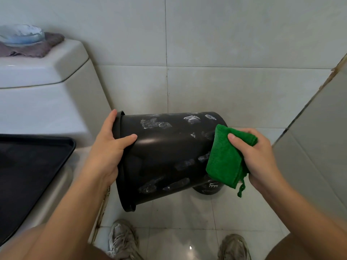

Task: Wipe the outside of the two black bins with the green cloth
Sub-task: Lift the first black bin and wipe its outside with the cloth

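A black bin (165, 156) is held on its side in the air, its open rim to the left and its base to the right. White smears mark its wall. My left hand (110, 147) grips the rim, thumb on the outside. My right hand (257, 158) holds a folded green cloth (225, 156) pressed against the bin's base end. Below, on the floor, part of a second black bin (208, 188) shows, mostly hidden behind the first bin and the cloth.
A white toilet (47, 94) fills the left, with a black tray (28, 171) on its lid and a towel and blue bowl (20, 35) on the cistern. Tiled walls stand behind and to the right. My shoes (122, 239) rest on the glossy floor tiles.
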